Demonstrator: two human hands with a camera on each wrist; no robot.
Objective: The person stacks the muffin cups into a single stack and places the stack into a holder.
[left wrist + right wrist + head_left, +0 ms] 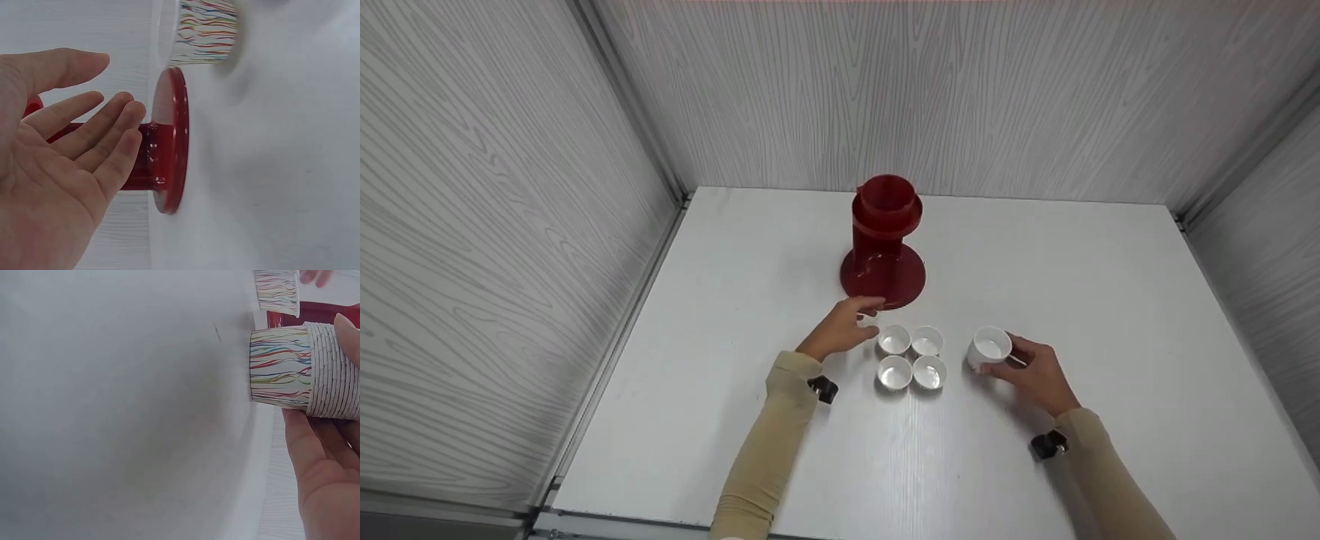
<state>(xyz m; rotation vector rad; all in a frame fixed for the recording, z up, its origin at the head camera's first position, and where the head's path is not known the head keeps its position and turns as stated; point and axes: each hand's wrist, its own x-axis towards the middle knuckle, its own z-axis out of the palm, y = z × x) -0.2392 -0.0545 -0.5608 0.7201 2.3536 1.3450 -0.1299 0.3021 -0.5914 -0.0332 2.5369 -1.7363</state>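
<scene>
My right hand (1041,377) grips a stack of small white paper cups (987,352), to the right of several single cups. In the right wrist view the stacked cups (281,368) have thin coloured wavy stripes, with many ridged rims nested together between thumb and fingers. Several single cups (894,373) stand upright in a tight square on the table. My left hand (840,328) is empty, its thumb apart from loosely bent fingers, just left of the cups. Seen from the left wrist, the palm (50,185) faces the camera, with a striped cup (205,31) beyond.
A glossy red stand (883,277) with a round base and an upright cylinder topped by a cup-shaped holder (888,202) stands behind the single cups. The white table (1072,262) is bordered by grey wood-grain panels (810,90) at the back and sides.
</scene>
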